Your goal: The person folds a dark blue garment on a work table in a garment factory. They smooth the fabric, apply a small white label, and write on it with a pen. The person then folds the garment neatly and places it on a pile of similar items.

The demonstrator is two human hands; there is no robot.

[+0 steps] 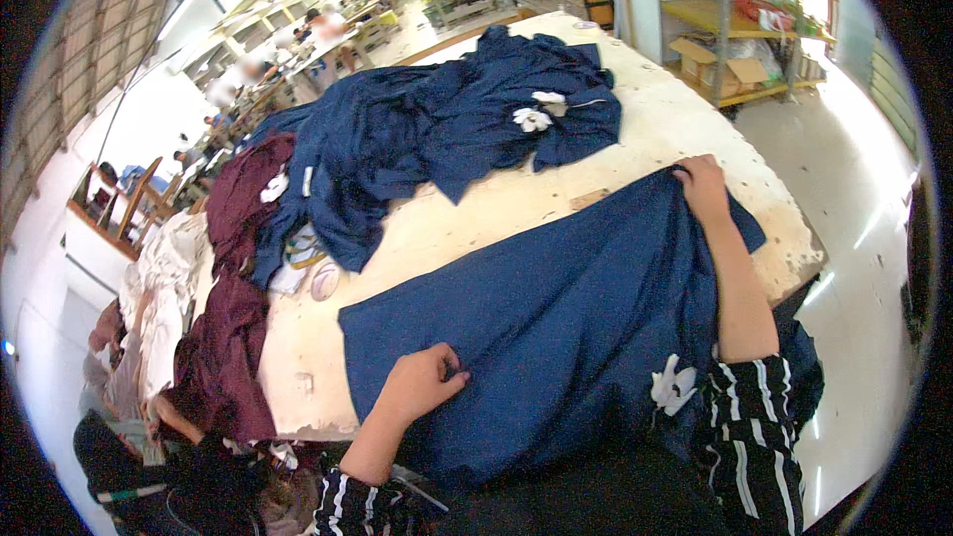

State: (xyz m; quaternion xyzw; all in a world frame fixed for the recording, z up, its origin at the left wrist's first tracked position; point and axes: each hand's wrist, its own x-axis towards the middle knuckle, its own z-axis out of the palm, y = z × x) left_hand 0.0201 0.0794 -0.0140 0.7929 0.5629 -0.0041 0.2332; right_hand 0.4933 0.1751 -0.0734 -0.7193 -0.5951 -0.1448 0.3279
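Head view: your left hand (pixel 422 380) pinches a fold of the navy garment (pixel 556 318) spread on the near part of the worn table (pixel 685 129); your right hand (pixel 703 187) clamps its far edge. Keep both grips tight and draw the cloth flat and even. Beyond it on the table lies one navy heap (pixel 437 129), with one maroon pile (pixel 233 288) at the table's left edge.

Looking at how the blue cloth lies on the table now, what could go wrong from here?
1. The navy cloth hangs over the table's near edge; it might slide off if the left hand and right hand let go.
2. The navy heap lies close behind, so the pieces could get mixed.
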